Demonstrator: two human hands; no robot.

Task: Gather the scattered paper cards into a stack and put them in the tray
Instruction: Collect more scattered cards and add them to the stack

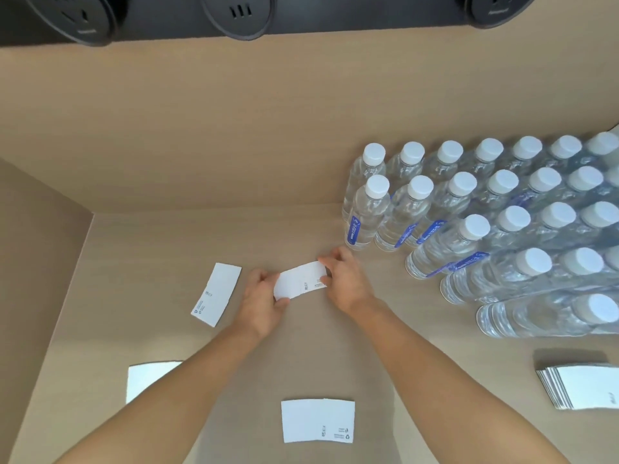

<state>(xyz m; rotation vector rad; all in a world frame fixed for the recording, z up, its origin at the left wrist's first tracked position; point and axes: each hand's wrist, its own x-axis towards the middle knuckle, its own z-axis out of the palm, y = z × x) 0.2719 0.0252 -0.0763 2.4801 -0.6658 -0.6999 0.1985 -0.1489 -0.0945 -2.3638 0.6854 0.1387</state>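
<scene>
A white paper card (299, 280) is held just above the tan table between both hands. My left hand (263, 301) pinches its left end and my right hand (345, 279) pinches its right end. Three more white cards lie flat on the table: one (216, 294) to the left of my hands, one (318, 420) near the front edge, and one (147, 376) at the front left, partly under my left forearm. A stack of cards (582, 386) sits at the right edge. I see no tray.
Several rows of clear water bottles (469, 209) with white caps stand at the right, some lying on their sides at the front. A tan wall (201, 128) rises behind the table, with black round sockets (239, 15) along the top.
</scene>
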